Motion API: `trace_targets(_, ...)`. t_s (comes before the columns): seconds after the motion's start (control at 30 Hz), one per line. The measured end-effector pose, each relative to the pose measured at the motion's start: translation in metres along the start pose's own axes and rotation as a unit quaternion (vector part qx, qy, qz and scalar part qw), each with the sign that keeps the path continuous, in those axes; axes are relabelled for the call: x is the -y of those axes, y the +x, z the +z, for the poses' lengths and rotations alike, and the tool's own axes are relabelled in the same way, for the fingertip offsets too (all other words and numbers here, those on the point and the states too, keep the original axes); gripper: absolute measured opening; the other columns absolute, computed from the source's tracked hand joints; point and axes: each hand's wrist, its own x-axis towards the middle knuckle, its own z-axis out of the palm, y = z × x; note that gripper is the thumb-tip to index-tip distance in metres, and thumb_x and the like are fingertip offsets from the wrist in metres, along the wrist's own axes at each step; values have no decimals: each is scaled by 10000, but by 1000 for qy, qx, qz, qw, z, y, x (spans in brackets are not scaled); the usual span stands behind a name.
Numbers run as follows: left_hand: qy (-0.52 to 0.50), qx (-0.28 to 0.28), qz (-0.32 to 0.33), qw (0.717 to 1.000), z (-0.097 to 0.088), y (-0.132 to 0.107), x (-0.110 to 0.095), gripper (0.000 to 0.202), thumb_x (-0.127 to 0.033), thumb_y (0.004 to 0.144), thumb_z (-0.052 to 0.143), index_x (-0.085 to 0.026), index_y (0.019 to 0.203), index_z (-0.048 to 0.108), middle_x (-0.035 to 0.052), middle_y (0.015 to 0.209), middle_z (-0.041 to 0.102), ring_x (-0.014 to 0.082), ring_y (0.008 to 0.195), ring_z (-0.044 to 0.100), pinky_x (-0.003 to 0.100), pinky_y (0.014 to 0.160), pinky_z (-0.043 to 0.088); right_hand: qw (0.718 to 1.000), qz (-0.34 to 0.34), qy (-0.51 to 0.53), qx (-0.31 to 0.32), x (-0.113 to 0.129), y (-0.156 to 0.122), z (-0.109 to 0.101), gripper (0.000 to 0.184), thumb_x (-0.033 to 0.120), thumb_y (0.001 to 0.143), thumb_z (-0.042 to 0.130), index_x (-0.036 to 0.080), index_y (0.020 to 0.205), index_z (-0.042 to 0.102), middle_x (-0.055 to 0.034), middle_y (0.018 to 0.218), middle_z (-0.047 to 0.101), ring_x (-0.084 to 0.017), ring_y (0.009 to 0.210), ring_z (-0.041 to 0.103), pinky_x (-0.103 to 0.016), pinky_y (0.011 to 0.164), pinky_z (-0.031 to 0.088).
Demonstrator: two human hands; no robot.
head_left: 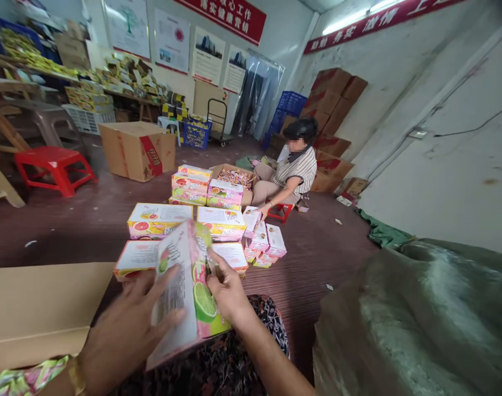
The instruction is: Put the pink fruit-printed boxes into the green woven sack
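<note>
"What carries everything here?"

"A dark reddish-brown ribbed floor. At twelve o'clock from the wearer it bears stacks of oblong cardboard boxes, printed white, yellow and pink."

"And to the left?"

"A low red plastic stool at ten, and a large brown cardboard carton with a red printed label at eleven."

"The other way?"

"A second red plastic stool, partly hidden, just past twelve. Small white scraps lie around one, crumpled dark-green cloth between one and two."
</note>
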Motion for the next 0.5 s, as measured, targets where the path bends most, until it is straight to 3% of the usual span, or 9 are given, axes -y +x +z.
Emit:
trace_targets(0.07, 56, -13, 99, 993, -33, -21, 15, 697, -538, 727, 701, -349, 1381, 554, 87, 1496, 459, 389, 1384, 386, 574, 1142, 298, 996, 15, -16, 87, 8, -7, 25, 631, 247, 716, 593, 201, 1344, 564, -2, 920, 691, -111, 633, 545, -232, 601, 477)
trace_targets(0.13, 85, 27, 184, 979, -64, -41, 25, 795, -463, 612, 808, -375, 1363, 563, 55, 1447, 513, 355, 1335, 449, 500, 1132, 346, 983, -6, -46, 176, 15, -16, 55, 631, 198, 658, 615, 235, 1289, 612, 33, 855, 663, -92, 612, 493, -202, 559, 419)
trace_targets(0.17, 96, 53, 200, 974, -77, -51, 28, 845, -442, 565, 836, -353, 1361, 566, 58, 1390, 561, 337, 1271, 508, 455, 1093, 401, 974, -12, -62, 218, 19, -21, 71, 646, 173, 633, 624, 253, 1274, 623, 43, 834, 654, -90, 618, 488, -193, 549, 402)
trace_targets(0.23, 108, 82, 168, 976, -98, -75, 35, 875, -436, 489, 867, -294, 1312, 607, 64, 1255, 636, 310, 1141, 583, 380, 969, 488, 954, 16, -98, 283, 25, -31, 99, 695, 130, 604, 628, 264, 1286, 614, 52, 772, 633, -91, 601, 483, -182, 518, 374)
trace_targets(0.3, 120, 62, 137, 981, -109, -102, 44, 771, -444, 467, 876, -264, 1190, 674, 59, 1166, 664, 289, 1059, 608, 333, 866, 510, 942, 65, -132, 303, 28, -38, 124, 695, 104, 607, 624, 231, 1290, 608, 54, 695, 599, -91, 561, 471, -180, 493, 359)
trace_targets(0.37, 132, 13, 147, 980, -112, -128, 56, 711, -477, 465, 885, -256, 1115, 697, 58, 1146, 671, 283, 1036, 611, 323, 843, 498, 938, 78, -156, 300, 25, -41, 145, 642, 92, 636, 612, 207, 1267, 616, 45, 679, 601, -102, 563, 499, -193, 509, 386)
trace_targets(0.43, 132, -2, 162, 978, -110, -150, 69, 689, -522, 510, 876, -263, 1122, 690, 56, 1158, 670, 271, 1037, 609, 320, 860, 478, 932, 33, -183, 312, 17, -42, 167, 555, 78, 655, 597, 203, 1192, 658, 14, 754, 662, -131, 655, 584, -222, 596, 450)
trace_targets(0.5, 110, 34, 139, 984, -110, -166, 80, 565, -537, 599, 844, -268, 1073, 696, 41, 1097, 679, 243, 997, 612, 310, 846, 462, 913, -8, -212, 349, 6, -40, 188, 444, 83, 671, 603, 195, 1088, 708, -23, 863, 717, -167, 779, 646, -261, 700, 491)
